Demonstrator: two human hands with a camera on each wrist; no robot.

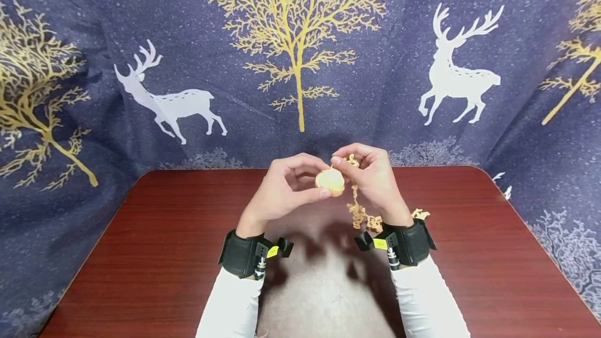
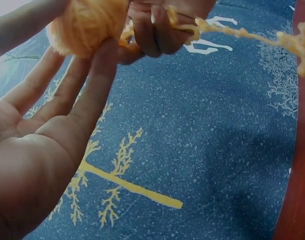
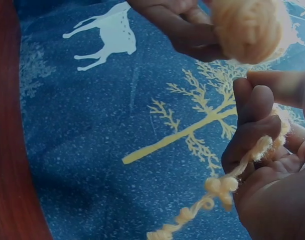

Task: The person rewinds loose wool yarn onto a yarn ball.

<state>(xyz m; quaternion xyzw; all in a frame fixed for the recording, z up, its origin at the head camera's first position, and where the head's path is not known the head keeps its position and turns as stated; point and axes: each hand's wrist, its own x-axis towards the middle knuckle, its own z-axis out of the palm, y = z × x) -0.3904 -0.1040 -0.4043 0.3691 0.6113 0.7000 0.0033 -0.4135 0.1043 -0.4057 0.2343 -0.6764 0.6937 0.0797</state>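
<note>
My left hand (image 1: 291, 184) holds a small ball of pale yellow-orange yarn (image 1: 330, 181) between thumb and fingers, above the far part of the table. Close beside it, my right hand (image 1: 371, 171) pinches the yarn strand near the ball with thumb and forefinger. The ball's wound strands show in the left wrist view, where the ball (image 2: 87, 27) lies against the fingers. A kinked, knotted length of yarn (image 3: 220, 187) runs through the curled fingers of the right hand and hangs down below it. In the head view this loose yarn (image 1: 359, 215) trails toward the right wrist.
The reddish-brown table (image 1: 169, 233) has rounded far corners. Behind it hangs a dark blue cloth (image 1: 263, 119) printed with trees and white deer. A tuft of yarn (image 1: 420, 214) shows past the right wrist. Both wrists wear black bands.
</note>
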